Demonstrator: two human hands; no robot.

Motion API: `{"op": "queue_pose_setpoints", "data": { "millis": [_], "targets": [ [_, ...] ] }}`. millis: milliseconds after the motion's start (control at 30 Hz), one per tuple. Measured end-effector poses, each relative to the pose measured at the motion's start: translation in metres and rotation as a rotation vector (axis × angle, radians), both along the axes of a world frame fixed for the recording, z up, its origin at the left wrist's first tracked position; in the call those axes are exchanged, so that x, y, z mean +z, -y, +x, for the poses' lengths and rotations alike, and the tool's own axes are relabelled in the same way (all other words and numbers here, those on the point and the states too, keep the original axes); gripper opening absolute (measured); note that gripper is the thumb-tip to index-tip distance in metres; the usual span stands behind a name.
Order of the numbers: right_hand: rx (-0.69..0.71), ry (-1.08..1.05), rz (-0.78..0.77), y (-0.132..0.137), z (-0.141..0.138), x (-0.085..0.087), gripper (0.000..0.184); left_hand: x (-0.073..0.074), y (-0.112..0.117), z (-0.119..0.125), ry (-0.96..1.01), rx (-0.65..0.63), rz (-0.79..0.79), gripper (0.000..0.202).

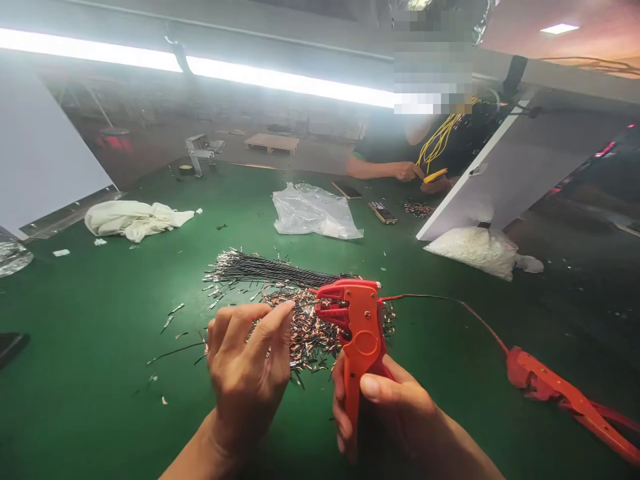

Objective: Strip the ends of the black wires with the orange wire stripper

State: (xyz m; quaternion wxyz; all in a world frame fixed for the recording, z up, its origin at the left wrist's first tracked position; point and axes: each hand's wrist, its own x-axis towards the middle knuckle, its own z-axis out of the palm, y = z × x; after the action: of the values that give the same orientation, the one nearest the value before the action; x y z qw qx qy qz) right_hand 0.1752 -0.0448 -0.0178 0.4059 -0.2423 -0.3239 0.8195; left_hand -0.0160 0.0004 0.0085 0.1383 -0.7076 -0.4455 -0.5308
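My right hand (385, 393) is wrapped round the handles of an orange and red wire stripper (361, 320), its jaws turned to the left. Between thumb and forefinger, my left hand (253, 367) pinches a thin black wire (175, 352), one end of which reaches the stripper's jaws. Its other end sticks out to the left past the hand. Under and behind the tool lies a heap of short copper and black wire scraps (305, 330). Just beyond it rests a bundle of black wires (280, 268) with silvery terminals at the left ends.
A second orange tool (575, 387) lies at the right. Farther back are a clear plastic bag (317, 212), a white cloth (135, 220), a bag of white pieces (475, 250) and two phone-like objects. Across the green table (125, 293), another person's hands (407, 171) hold yellow wires and a yellow tool.
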Motion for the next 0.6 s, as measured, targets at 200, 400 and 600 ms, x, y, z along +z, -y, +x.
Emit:
{"op": "queue_pose_setpoints", "data": {
  "millis": [200,400,600],
  "targets": [
    [0.071,0.060,0.071,-0.0026,0.0027,-0.0010,0.036,0.0011,-0.0009,-0.0005,0.027,-0.028,-0.032,0.026],
    [0.093,0.071,0.096,-0.0026,0.0013,-0.0009,0.035,0.0020,0.0002,-0.0021,0.071,-0.057,-0.028,0.028],
    [0.108,0.135,0.174,-0.0031,0.0020,-0.0029,0.039,0.0026,0.0020,-0.0026,0.030,-0.079,-0.038,0.029]
  ]
}}
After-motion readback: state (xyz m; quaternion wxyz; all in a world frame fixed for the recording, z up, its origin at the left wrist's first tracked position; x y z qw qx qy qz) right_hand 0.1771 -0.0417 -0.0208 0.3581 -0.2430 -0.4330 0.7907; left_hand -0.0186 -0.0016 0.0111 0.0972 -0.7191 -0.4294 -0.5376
